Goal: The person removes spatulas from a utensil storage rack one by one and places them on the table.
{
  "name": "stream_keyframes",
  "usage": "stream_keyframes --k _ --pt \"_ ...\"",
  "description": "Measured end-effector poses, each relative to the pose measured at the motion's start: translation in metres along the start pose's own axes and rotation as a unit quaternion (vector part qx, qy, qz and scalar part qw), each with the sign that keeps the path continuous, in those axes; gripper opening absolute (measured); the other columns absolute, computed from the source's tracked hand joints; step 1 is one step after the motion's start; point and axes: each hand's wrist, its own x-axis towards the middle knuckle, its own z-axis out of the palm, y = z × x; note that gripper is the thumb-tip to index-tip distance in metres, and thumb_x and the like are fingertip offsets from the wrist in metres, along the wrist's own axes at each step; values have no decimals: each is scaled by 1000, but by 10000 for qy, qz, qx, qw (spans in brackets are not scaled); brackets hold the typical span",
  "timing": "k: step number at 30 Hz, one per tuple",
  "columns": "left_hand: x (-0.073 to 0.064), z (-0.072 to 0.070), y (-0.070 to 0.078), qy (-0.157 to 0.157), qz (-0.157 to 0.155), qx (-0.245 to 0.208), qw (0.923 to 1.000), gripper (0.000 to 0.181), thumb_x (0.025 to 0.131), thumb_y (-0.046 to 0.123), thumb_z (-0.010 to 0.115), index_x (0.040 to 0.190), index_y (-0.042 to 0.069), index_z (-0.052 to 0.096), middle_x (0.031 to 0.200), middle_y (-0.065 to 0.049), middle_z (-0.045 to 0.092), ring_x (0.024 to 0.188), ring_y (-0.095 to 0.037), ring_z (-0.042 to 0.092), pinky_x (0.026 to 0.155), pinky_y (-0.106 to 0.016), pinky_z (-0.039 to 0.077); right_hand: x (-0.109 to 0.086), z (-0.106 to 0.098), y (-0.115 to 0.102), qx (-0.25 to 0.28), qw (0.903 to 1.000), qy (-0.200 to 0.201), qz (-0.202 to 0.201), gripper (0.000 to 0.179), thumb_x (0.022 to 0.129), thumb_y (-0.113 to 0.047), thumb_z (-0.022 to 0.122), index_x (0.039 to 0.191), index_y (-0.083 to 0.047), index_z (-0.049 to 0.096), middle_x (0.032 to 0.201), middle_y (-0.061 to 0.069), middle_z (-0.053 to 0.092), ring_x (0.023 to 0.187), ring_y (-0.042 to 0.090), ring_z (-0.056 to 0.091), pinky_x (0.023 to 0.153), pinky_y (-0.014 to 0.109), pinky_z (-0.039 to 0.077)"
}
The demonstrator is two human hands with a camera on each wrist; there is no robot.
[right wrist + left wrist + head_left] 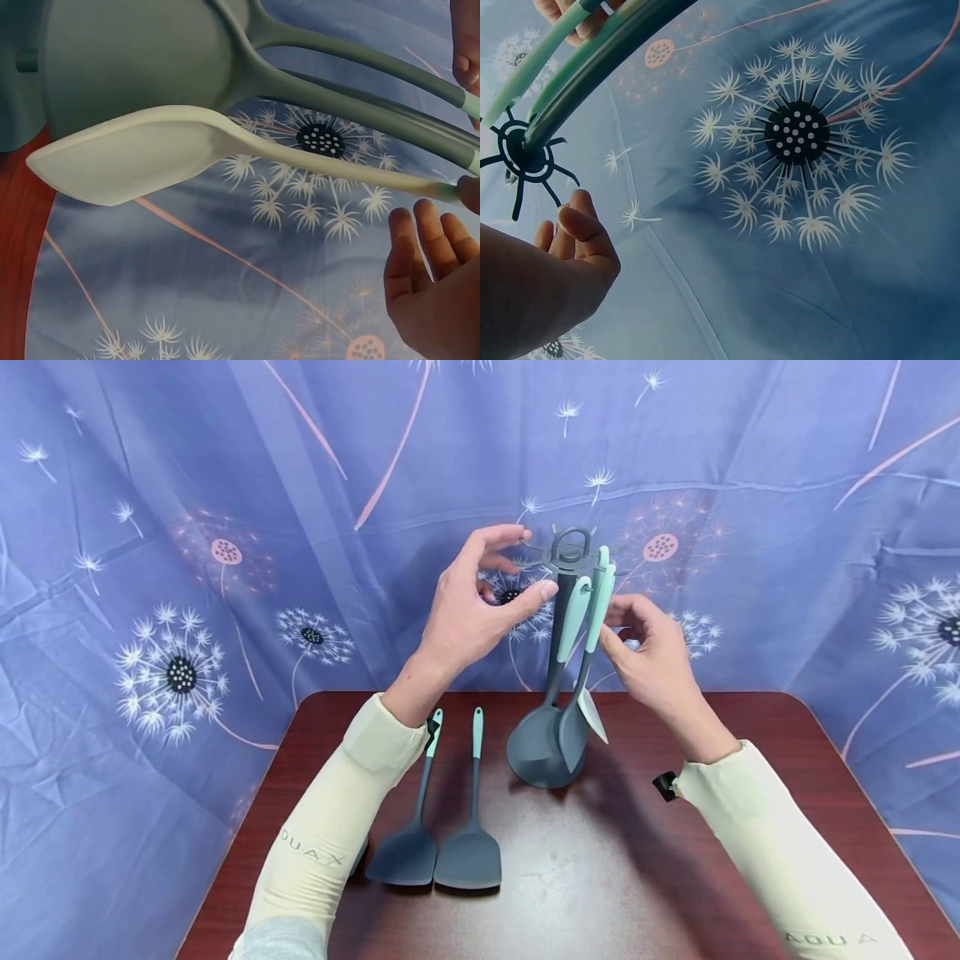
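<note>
A dark grey utensil stand (565,602) rises near the table's back edge, with a ring and radiating hooks (525,156) at its top. Grey-headed utensils (576,735) with mint handles hang from it. Beside them is a cream spatula (135,154), its head partly hidden in the head view. My right hand (654,647) pinches the spatula's handle between thumb and fingers, just right of the stand. My left hand (476,597) is at the hooks from the left, thumb and fingers spread apart, fingertips close to a hook tip; contact is unclear.
Two grey turners (405,856) (468,860) with mint handles lie side by side on the dark red wooden table (600,877). Another grey utensil (359,858) is mostly hidden under my left sleeve. A blue dandelion-patterned cloth (225,635) hangs behind the table.
</note>
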Motion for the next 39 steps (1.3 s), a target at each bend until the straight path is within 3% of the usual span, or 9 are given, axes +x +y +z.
stream_keyframes --k 9,16,21,31,39 --pt "0 -1 -1 -50 -46 -63 10000 63 91 35 85 146 19 58 141 10 64 107 -7 64 79 -36 49 -1 5 3 267 9995 137 -109 16 100 -1 70 115 4 73 91 6 72 81 11 69 78 20 52" --pt "-1 -1 0 -85 -92 -71 9999 63 90 35 85 145 20 58 141 10 64 106 -12 65 79 -37 48 -1 6 1 303 9994 154 -54 16 100 -1 70 116 4 73 94 5 71 81 12 68 76 20 52" --pt "-1 -1 0 -64 -85 -52 9999 63 90 35 85 145 19 58 142 7 64 105 -10 65 78 -34 47 -1 6 -2 384 9991 151 -25 17 100 0 71 115 5 73 93 5 71 81 11 68 76 20 52" --pt "0 -1 1 -76 -67 -38 9999 63 90 36 86 144 20 58 141 8 63 106 -6 64 80 -41 48 -1 4 0 366 9991 197 -115 17 101 1 69 117 5 72 96 8 71 82 12 68 79 20 53" --pt "-1 -1 0 -60 -38 -21 10000 60 90 36 85 142 20 59 141 6 64 105 -6 64 79 -37 49 -1 0 -3 332 9989 305 -100 17 100 3 68 117 5 72 97 10 70 82 14 67 72 20 50"
